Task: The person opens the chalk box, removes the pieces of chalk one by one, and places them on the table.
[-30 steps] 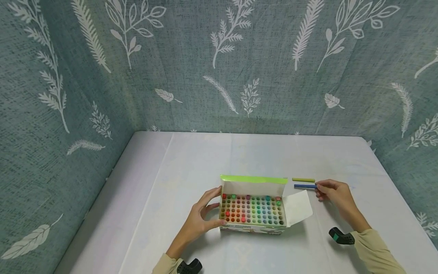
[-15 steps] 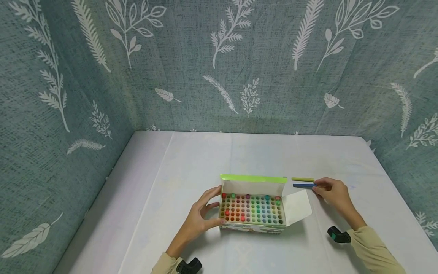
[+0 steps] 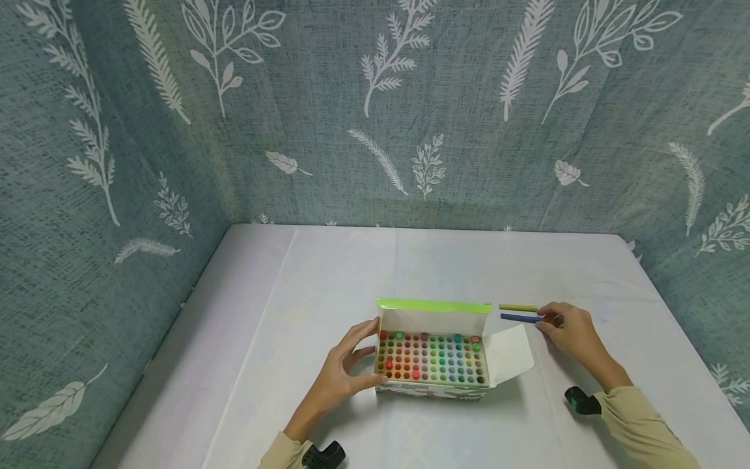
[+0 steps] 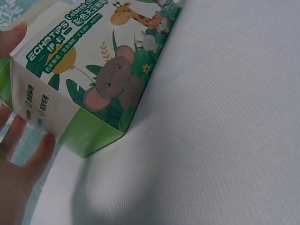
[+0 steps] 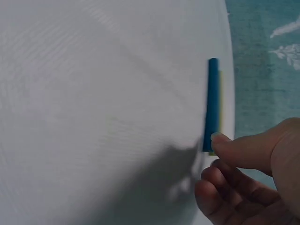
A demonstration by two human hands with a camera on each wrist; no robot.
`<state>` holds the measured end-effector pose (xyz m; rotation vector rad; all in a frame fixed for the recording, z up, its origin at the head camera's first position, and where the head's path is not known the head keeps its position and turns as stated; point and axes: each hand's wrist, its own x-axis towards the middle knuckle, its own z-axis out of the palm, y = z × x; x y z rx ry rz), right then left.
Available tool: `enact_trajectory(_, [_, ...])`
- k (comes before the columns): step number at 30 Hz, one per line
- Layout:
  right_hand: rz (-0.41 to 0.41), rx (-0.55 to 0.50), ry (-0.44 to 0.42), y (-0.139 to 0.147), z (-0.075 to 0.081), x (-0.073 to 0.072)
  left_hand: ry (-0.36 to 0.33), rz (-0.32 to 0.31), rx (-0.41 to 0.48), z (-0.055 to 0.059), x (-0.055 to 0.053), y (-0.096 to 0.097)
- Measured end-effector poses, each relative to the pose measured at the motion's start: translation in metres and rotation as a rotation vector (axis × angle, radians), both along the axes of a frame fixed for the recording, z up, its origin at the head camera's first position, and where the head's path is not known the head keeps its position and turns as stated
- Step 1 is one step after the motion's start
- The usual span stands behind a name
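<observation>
A box of colored chalk [image 3: 430, 391] stands with its lid up, animals printed on its side. Inside, sticks sit in a grid of round holes, a few of them poking up higher. My left hand [image 3: 340, 374] spans the box's left end, thumb at the front corner and fingers at the back; in the left wrist view that hand's fingertips lie against the end panel. Right of the box, my right hand [image 3: 571, 329] pinches the right end of a blue chalk stick [image 3: 518, 318]. The right wrist view has the thumb on the stick's near end. A yellow-green chalk stick [image 3: 518, 307] lies just behind, parallel to it.
The box's green-edged lid [image 3: 433, 306] stands up at the back, and a white side flap [image 3: 510, 355] sticks out toward the right hand. A white cloth covers the table [image 3: 328, 273]. Leaf-patterned green fabric [image 3: 328, 163] hangs behind and at the sides.
My right hand has shifted slightly left and away, its fingers changing position at the blue chalk stick's end. The blue stick has slid a little left. My left hand and the box have stayed put.
</observation>
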<state>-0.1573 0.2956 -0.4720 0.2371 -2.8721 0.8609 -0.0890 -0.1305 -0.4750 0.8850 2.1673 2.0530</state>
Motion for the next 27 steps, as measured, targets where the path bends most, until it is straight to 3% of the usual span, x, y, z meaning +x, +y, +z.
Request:
enact_trajectory(9, [0.121,0.003,0.204,-0.006,0.042,0.009,0.0,0.001,0.005,-0.002,0.0,-0.001])
enact_trajectory(19, [0.188,0.014,0.277,-0.026,0.08,0.023,-0.003,-0.001,0.006,-0.004,0.0,-0.001])
enact_trajectory(27, [0.298,-0.026,0.341,-0.048,0.107,0.038,0.005,-0.006,0.015,-0.004,-0.001,0.0])
